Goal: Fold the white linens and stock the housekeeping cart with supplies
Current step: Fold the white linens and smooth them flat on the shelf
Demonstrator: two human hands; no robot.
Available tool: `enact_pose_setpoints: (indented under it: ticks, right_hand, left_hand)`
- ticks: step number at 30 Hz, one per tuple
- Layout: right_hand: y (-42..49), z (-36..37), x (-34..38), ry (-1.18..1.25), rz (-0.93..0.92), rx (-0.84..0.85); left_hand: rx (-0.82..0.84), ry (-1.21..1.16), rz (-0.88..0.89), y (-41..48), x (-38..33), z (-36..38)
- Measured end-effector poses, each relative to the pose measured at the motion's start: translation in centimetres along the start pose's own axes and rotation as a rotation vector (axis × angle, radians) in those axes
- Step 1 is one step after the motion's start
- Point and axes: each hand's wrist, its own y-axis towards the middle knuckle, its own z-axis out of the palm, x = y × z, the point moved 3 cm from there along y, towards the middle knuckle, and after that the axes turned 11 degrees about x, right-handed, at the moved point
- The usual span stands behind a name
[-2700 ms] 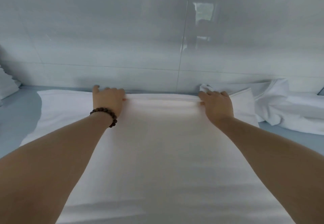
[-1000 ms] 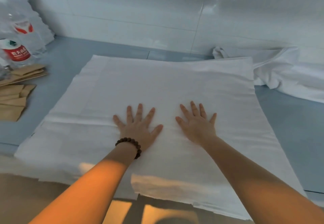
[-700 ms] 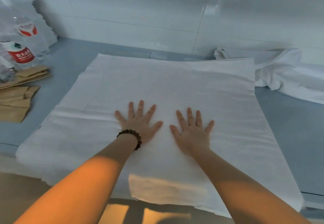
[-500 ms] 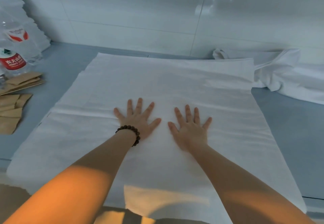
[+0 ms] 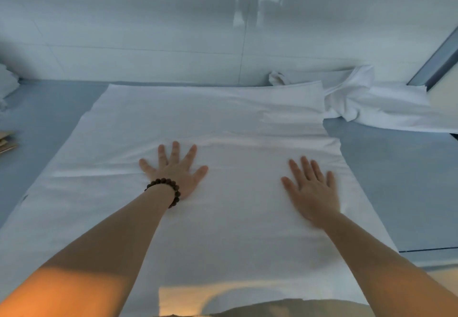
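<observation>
So the pale grey-blue flat countertop (image 5: pixel 396 180) takes up most of the view, and nearly all of it is covered by the big white rectangular cloth linen sheet (image 5: pixel 223 118), spread flat right under both palms. It runs on past the fingertips toward the wall, so I'd say its long axis goes the same way the fingers point. A soft crosswise ridge sits just beyond the left fingertips. Further out, past the right fingertips and off to the little-finger side, there's a crumpled white fabric linen pile (image 5: pixel 371 103), not folded yet. The left hand (image 5: pixel 173 172) is flat and splayed, gripping nothing, just pressing near the sheet's middle. The right hand (image 5: pixel 312 192) is also flat with straight fingers, a bit blurry, and it's way closer to an edge: the sheet's right side is just beside its little finger. My guess is that it's smoothing before the next fold, and the right hand gets that edge. There's a dark round-beaded bracelet (image 5: pixel 163 187) on the left wrist.
</observation>
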Motion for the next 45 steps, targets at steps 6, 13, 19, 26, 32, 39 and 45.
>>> enact_pose_setpoints:
  ticks: [6, 13, 19, 26, 32, 39, 45]
  right_hand:
    - [-3.1, -0.4, -4.1, 0.064, 0.224, 0.059]
    - [-3.3, 0.8, 4.1, -0.006, -0.13, 0.054]
    - [-4.1, 0.7, -3.9, 0.07, 0.203, 0.057]
    - [-4.0, -1.7, 2.7, 0.132, 0.178, 0.121]
    - [-5.0, 0.0, 18.7, 0.105, -0.295, 0.126]
    - [-5.2, 2.0, 19.1, 0.022, -0.233, 0.013]
    - [-5.2, 1.9, 19.4, -0.005, -0.226, 0.006]
  left_hand:
    - [0.027, 0.026, 0.037, -1.1, -0.2, 0.5]
    - [0.061, 0.052, 0.063, -1.6, -0.1, 0.3]
    - [0.066, 0.092, 0.177, -2.0, 1.6, 0.9]
    - [0.086, 0.078, 0.141, -4.9, 2.2, 2.2]
    - [0.076, 0.053, 0.181, -5.2, 3.1, 2.0]
    - [0.015, -0.038, -0.082, -5.3, 15.1, 1.3]
    - [0.051, -0.088, -0.096, -8.3, 11.4, 2.6]
